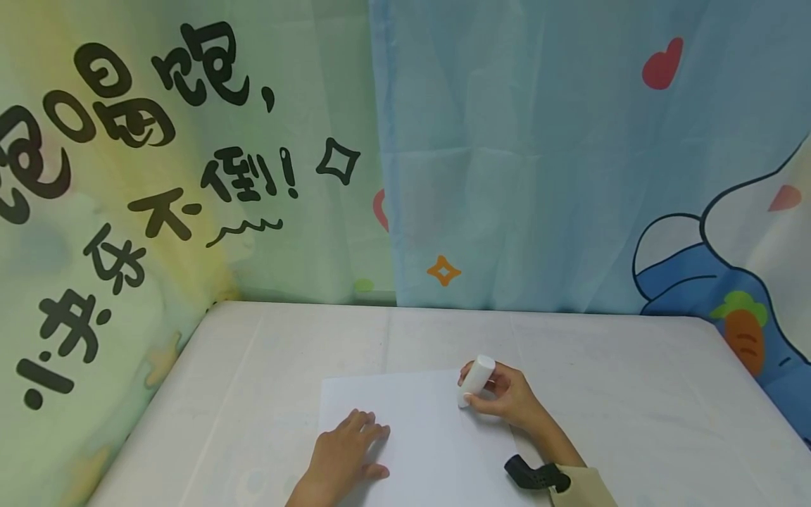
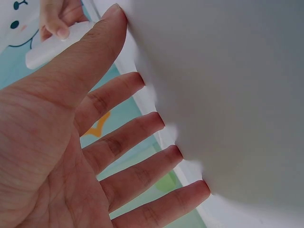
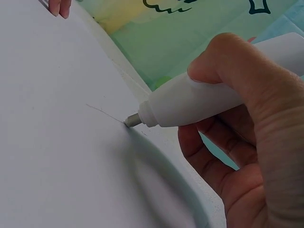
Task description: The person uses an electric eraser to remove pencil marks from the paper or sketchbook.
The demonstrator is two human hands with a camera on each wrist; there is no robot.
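Observation:
A sheet of white paper (image 1: pixel 424 443) lies on the table. My right hand (image 1: pixel 510 396) grips a thick white pen-shaped tool, apparently an electric eraser (image 3: pixel 194 99), between thumb and fingers. The tool is tilted, and its narrow grey tip (image 3: pixel 132 120) touches the paper. A thin pencil line (image 3: pixel 104 113) runs up to that tip, with a few tiny dark specks beside it. On the left part of the sheet, my left hand (image 1: pixel 345 451) rests its spread fingertips (image 2: pixel 197 190) and thumb, with nothing held.
The table (image 1: pixel 266 366) has a white cover. Behind it hang a green curtain (image 1: pixel 304 260) with black lettering and a blue curtain (image 1: pixel 538 232) with cartoon prints. A black device (image 1: pixel 532 475) sits on the right wrist by a beige sleeve (image 1: pixel 583 487).

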